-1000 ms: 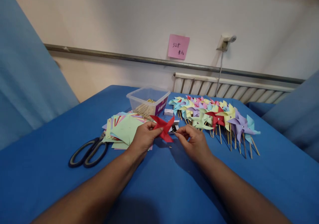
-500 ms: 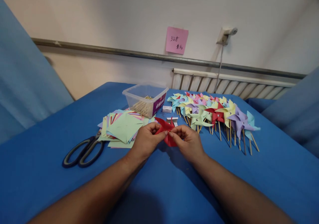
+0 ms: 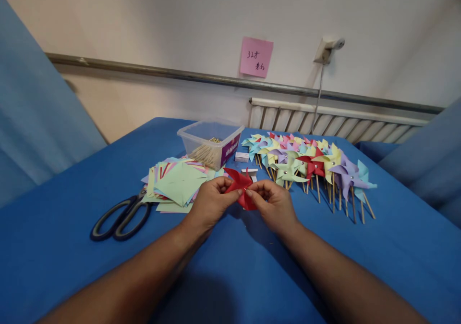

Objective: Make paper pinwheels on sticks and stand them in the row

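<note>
A red paper pinwheel head is pinched between both hands just above the blue table. My left hand grips its left side with thumb and fingers. My right hand pinches it at the centre from the right; whether a pin sits between those fingertips is too small to tell. Just left of my left hand lies a stack of coloured paper squares, with light green on top.
Black-handled scissors lie at the left. A clear plastic box with wooden sticks stands behind the paper. Several finished pinwheels on sticks lie at the right. Two small white boxes sit behind my hands. A wall and radiator are beyond.
My right hand moved left from beside the red pinwheel onto its centre, and both hands now close around it. The view shifted slightly.
</note>
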The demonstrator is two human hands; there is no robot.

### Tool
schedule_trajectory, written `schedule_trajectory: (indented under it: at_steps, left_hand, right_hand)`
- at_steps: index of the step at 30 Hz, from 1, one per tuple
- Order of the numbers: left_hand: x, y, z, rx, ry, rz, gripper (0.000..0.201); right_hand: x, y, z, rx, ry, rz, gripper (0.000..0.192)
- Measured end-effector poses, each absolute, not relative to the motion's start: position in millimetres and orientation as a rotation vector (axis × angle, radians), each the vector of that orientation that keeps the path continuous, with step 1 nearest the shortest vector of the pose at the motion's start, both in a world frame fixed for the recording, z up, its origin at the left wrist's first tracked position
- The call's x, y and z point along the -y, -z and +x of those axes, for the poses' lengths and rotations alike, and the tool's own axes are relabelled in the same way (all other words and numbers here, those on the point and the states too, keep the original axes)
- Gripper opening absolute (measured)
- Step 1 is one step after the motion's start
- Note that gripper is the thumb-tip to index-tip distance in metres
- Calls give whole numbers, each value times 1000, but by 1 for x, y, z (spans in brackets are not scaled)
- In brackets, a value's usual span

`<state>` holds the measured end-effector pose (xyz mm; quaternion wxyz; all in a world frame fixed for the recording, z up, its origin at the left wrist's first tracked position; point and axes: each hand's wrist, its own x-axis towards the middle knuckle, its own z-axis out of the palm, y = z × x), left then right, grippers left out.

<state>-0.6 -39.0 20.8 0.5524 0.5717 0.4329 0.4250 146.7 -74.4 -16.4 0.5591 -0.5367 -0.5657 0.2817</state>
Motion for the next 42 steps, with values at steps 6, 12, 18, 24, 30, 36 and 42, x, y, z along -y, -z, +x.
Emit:
schedule_trajectory:
  at_steps: [6, 12, 18, 24, 30, 36, 42]
  left_hand:
    - [39, -20, -1, -1033, -1000, 1371, 15]
    - [37, -17, -1, -1048, -1015, 1430, 16]
    - [36, -15, -2, -1067, -1015, 1491, 16]
    - [37, -15, -2, -1077, -1013, 1527, 15]
    - [43, -20, -2, -1132, -1036, 1694, 8]
    - [47, -23, -2, -1160, -1056, 1825, 7]
    - [48, -23, -1, -1123, -1065, 1766, 7]
  right_hand:
    - [77, 15, 145, 1393, -590, -1267, 8]
    - [78, 13, 145, 1382, -612, -1268, 9]
    - [78, 14, 145, 1359, -636, -1252, 10]
    - [79, 13, 143, 1329, -678, -1247, 10]
    - [79, 11, 142, 1305, -733, -1232, 11]
    - [80, 10, 142, 1332, -713, -1232, 12]
    - [80, 6, 145, 1397, -380, -1217, 32]
